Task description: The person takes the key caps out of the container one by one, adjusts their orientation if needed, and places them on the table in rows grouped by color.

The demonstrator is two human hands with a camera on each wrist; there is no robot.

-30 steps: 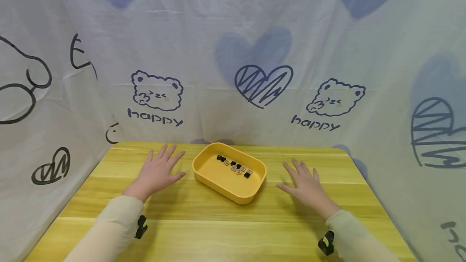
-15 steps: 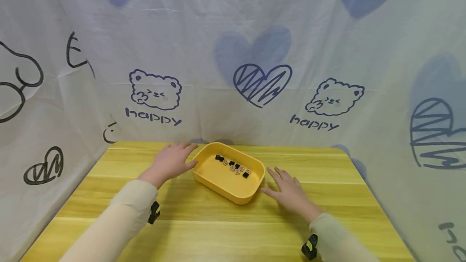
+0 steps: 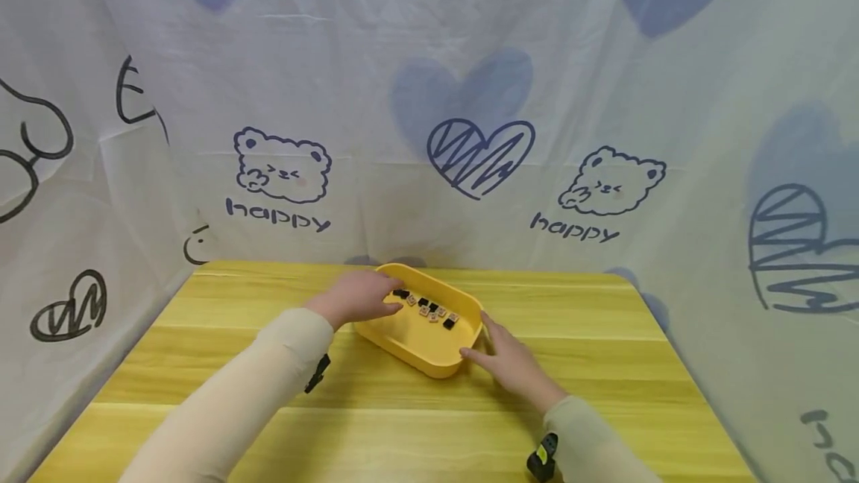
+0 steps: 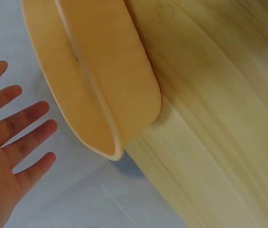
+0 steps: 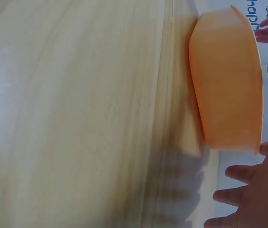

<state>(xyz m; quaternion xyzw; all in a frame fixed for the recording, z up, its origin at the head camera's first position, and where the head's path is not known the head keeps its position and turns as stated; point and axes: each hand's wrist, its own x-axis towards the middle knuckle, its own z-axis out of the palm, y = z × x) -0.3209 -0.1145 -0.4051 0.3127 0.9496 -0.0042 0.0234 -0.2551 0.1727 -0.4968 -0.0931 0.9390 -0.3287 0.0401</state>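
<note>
A yellow rectangular tray [image 3: 419, 341] sits at an angle on the table. Inside it, several small square pieces [image 3: 432, 311], some black and some pale with reddish marks, lie in a loose row along the far side. My left hand [image 3: 356, 298] hovers over the tray's left end, fingertips close to the nearest black pieces [image 3: 400, 294]. In the left wrist view its fingers [image 4: 29, 114] are spread, with nothing between them. At the tray's right end is my right hand [image 3: 513, 360], its thumb and forefinger right at the rim. The right wrist view shows those fingers [image 5: 231, 194] spread and extended.
The wood-grain table [image 3: 403, 431] extends around the tray on all sides. A white cloth [image 3: 376, 192] printed with hearts and bears hangs behind and along both sides. Each wrist wears a black device [image 3: 542, 457] under the sleeve cuff.
My left hand has moved right, from beside the tray to over its left end. My right hand has moved left up to the tray's right rim. Tray and pieces stay put.
</note>
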